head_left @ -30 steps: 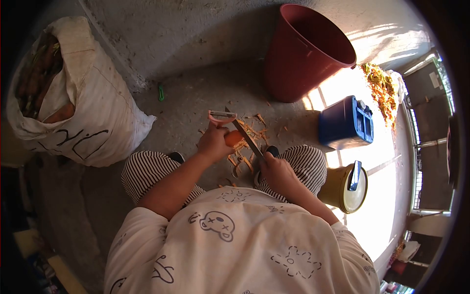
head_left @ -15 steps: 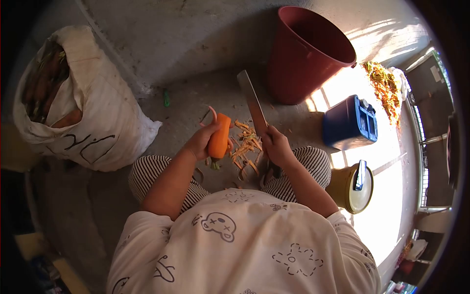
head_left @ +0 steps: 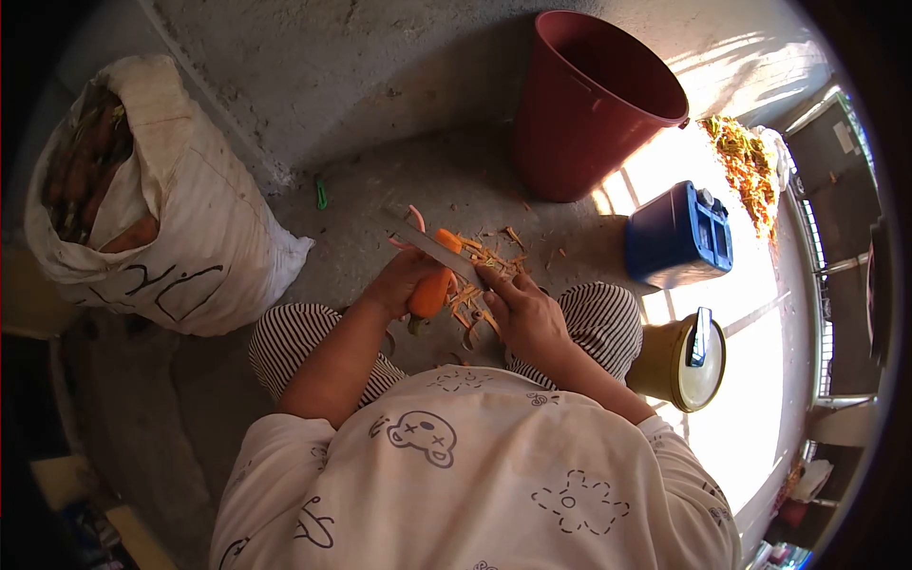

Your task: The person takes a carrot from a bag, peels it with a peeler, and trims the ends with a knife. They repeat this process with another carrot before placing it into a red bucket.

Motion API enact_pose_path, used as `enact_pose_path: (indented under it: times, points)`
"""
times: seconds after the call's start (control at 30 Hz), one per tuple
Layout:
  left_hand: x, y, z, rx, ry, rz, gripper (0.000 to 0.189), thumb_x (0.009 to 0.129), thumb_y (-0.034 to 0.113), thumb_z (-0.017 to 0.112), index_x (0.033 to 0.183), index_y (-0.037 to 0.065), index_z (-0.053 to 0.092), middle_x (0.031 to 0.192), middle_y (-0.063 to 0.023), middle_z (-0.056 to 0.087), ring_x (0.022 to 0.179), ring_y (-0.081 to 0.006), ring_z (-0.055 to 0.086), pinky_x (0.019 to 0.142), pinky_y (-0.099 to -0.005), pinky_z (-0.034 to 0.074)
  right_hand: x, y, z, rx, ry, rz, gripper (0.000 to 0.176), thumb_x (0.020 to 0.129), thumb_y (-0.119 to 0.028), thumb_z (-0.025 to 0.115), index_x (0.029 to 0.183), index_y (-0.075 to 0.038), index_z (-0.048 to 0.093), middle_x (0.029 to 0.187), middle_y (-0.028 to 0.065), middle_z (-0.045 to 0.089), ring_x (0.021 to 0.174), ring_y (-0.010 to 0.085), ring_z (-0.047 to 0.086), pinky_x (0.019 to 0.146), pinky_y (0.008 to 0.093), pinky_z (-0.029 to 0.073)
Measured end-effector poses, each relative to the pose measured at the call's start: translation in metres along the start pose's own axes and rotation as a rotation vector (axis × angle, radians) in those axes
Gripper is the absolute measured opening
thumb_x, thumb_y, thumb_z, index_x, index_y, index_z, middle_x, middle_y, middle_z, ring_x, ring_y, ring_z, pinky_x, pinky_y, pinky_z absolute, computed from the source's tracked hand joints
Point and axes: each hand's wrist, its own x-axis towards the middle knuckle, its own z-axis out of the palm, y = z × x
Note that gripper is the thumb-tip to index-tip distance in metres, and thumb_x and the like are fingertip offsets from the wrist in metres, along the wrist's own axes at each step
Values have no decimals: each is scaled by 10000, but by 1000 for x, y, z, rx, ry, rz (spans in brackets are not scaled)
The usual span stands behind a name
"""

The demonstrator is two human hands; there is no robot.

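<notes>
My left hand (head_left: pixel 391 281) is closed around a peeled orange carrot (head_left: pixel 430 294), its stem end pointing down toward my lap. In my right hand (head_left: pixel 522 312) is a large knife (head_left: pixel 439 252), held with the fingers near the blade. The blade lies slantwise across the carrot's upper part, its tip pointing up and left past my left hand. Beside the left fingers shows a curved pinkish strip (head_left: pixel 415 218) that I cannot make out. Carrot peelings (head_left: pixel 467 306) are scattered on the floor beneath and between my hands.
At left stands a white sack (head_left: pixel 190 218) with carrots (head_left: pixel 90 180) inside. A dark red bucket (head_left: pixel 579 142), a blue jerrycan (head_left: pixel 660 237) and a lidded olive tub (head_left: pixel 660 361) with a phone (head_left: pixel 700 338) stand at right. Farther back lies a peelings heap (head_left: pixel 741 166). A green object (head_left: pixel 321 193) rests near the wall.
The knife has swung from upright on the right to lie across the carrot. My right hand has moved left and down, and the carrot is more tilted in my left hand.
</notes>
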Motion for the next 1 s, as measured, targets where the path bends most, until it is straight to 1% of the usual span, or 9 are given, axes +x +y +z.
enact_pose_path:
  times: [0.17,0.27,0.37,0.43,0.53,0.57,0.67,0.83,1.0]
  points:
    - [0,-1,2,43,63,3,322,728,252,622,903,14,496,780,-93,542,635,-194,565,538,-307,462,2,-4,0,-85,-14,33,363,855,-352,391,1196,-231,419,824,137,489,728,282,563,628,378,449]
    - [2,1,7,133,101,-14,322,721,226,617,922,6,496,807,-94,538,669,-187,565,576,-295,458,14,-9,2,-145,-14,65,358,862,-353,370,1189,-220,426,835,155,519,761,297,568,648,387,451]
    - [-4,-2,11,411,59,-81,312,713,194,602,936,3,494,829,-99,534,711,-182,561,628,-287,449,47,20,11,-56,4,151,349,869,-341,349,1174,-200,445,824,176,559,806,312,566,682,399,446]
    - [-6,-9,8,225,49,-101,318,719,229,580,930,7,496,819,-112,540,728,-188,556,651,-285,441,61,49,26,91,70,184,342,873,-316,337,1163,-185,463,787,191,588,838,325,557,713,411,434]
    - [0,-7,-8,-36,10,-93,353,732,304,545,923,12,493,798,-138,554,729,-202,555,659,-289,438,47,49,28,266,136,68,343,868,-307,357,1175,-190,456,814,176,577,812,329,558,705,401,435]
    - [-1,-7,-13,-128,-6,-93,370,737,333,533,921,14,490,790,-149,559,725,-208,555,658,-291,439,37,43,27,227,119,15,344,866,-304,367,1181,-195,451,808,163,568,787,323,560,690,395,437]
    - [-3,-6,-17,-141,-72,-100,397,751,382,491,916,21,483,756,-175,570,693,-222,562,632,-300,447,12,15,11,120,77,-96,350,859,-299,393,1195,-212,440,787,128,531,717,298,559,646,376,442]
    - [0,-9,-14,-96,-31,-159,374,763,377,482,901,30,489,731,-178,576,637,-228,572,589,-315,461,6,2,2,26,39,-81,354,854,-310,407,1198,-234,438,729,101,479,655,251,549,591,352,445]
    - [-2,-8,-13,-58,-9,-165,355,758,346,492,906,23,491,735,-174,577,639,-228,574,588,-313,463,6,0,0,-7,13,-75,361,855,-319,402,1203,-228,431,743,107,497,668,255,557,604,353,448]
